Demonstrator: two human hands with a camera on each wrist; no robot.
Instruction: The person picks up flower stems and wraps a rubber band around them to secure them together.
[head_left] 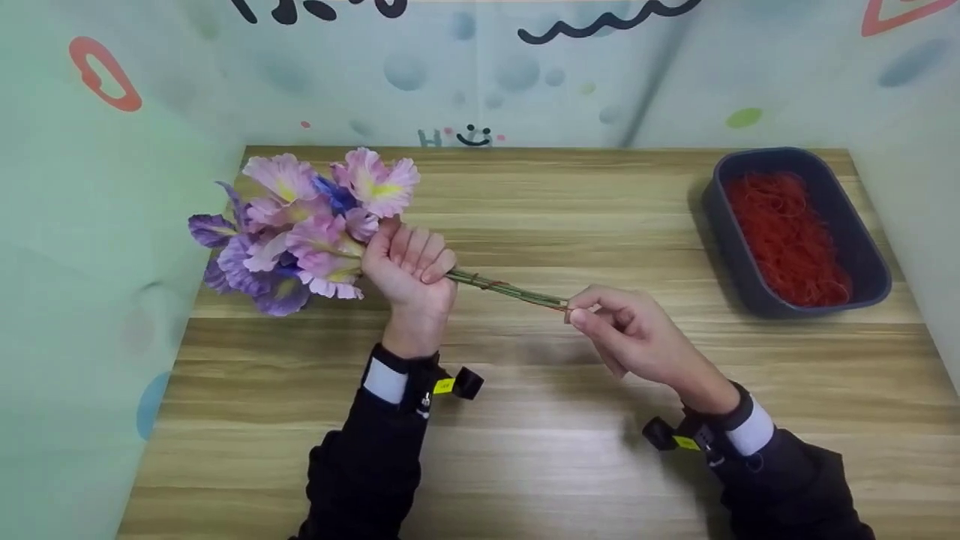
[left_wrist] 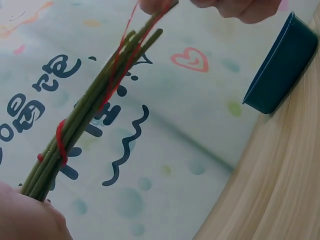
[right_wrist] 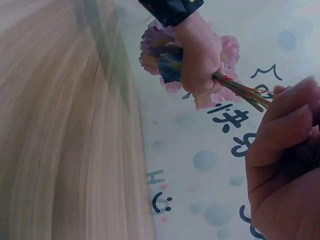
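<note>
A bunch of pink and purple artificial flowers (head_left: 300, 232) lies toward the left of the table, its heads pointing left. My left hand (head_left: 412, 262) grips the green stems (left_wrist: 85, 120) just below the blooms. Red string (left_wrist: 61, 142) is wound round the stems, and strands of it run along them to their cut ends. There my right hand (head_left: 637, 330) pinches the string between thumb and forefinger. In the right wrist view the curled fingers (right_wrist: 285, 135) hide what lies between their tips.
A dark blue plastic tub (head_left: 862, 255) stands at the right rear of the wood-grain table (head_left: 525, 465). Tangled red string (head_left: 787, 240) fills part of it. Printed cloth walls (head_left: 480, 82) enclose the back and sides.
</note>
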